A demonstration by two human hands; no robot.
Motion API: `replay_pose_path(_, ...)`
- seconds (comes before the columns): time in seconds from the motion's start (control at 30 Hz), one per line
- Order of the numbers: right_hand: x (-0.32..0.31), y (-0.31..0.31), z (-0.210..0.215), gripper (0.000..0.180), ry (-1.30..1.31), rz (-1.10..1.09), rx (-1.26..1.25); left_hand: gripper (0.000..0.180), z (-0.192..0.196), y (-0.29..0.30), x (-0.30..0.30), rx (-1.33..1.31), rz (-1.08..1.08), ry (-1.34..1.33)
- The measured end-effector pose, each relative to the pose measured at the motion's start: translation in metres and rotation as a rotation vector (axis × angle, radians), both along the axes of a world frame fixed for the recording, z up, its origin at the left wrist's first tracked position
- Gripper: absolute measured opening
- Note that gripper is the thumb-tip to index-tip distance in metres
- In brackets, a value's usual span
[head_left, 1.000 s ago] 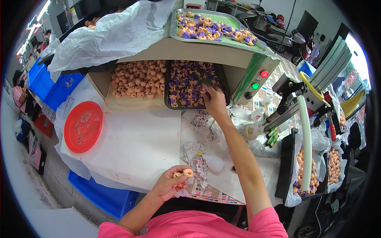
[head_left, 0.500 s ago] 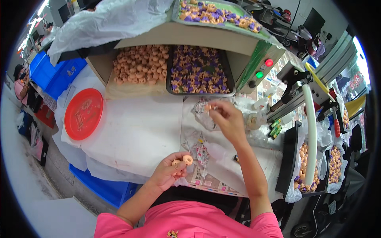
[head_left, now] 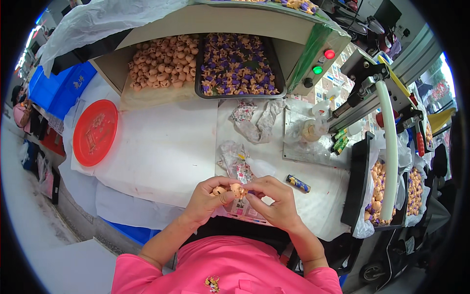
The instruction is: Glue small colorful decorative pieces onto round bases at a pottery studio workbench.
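Note:
In front of my chest, my left hand [head_left: 200,202] is closed round small peach-coloured hollow pieces that look like toy heads; one toy head [head_left: 235,189] sticks out between the two hands. My right hand [head_left: 275,200] meets it from the other side, with thumb and fingers pinching a small peach-and-purple toy piece [head_left: 250,193] against that head. The fingers partly hide where the pieces touch. Beyond the hands, a heap of similar peach pieces [head_left: 164,61] lies under a beige machine hood, beside a black tray [head_left: 245,96] of small peach-and-purple figures.
A red round plate [head_left: 96,133] lies at the left of the white-covered table. Crumpled plastic [head_left: 259,122], a blue battery-like cylinder [head_left: 298,183] and small bottles [head_left: 320,108] are at the right. A metal press [head_left: 364,93] stands beyond them, near black trays [head_left: 357,191] of toy pieces.
My right hand has come back from near the black tray to my left hand, and their pieces now meet. The view has shifted slightly, and the cylinder is now uncovered.

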State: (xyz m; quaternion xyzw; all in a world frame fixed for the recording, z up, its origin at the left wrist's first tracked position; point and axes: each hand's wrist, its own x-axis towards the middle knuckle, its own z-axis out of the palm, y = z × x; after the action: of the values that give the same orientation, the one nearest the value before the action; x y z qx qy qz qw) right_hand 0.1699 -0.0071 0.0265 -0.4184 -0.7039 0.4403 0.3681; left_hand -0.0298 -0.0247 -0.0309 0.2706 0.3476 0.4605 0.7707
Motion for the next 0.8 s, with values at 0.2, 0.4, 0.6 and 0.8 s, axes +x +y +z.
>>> replay_pose_path(0.2, 0.020, 0.001, -0.001, 0.027, -0.008, 0.055, -0.012, 0.029, -0.002, 0.002, 0.010, 0.086, -0.047, 0.114)
replay_pose_path(0.4, 0.037, 0.005, 0.001, 0.031, -0.096, 0.134, 0.088, 0.031, -0.001, 0.007, 0.019, 0.177, -0.098, 0.180)
replay_pose_path(0.6, 0.046, 0.006, -0.004, 0.030, -0.030, 0.090, 0.053, 0.031, -0.002, 0.008, 0.031, 0.137, -0.080, 0.098)
replay_pose_path(0.8, 0.051, -0.004, -0.002, 0.030, -0.081, 0.071, 0.071, 0.030, -0.002, 0.008, 0.039, 0.317, -0.034, 0.156)
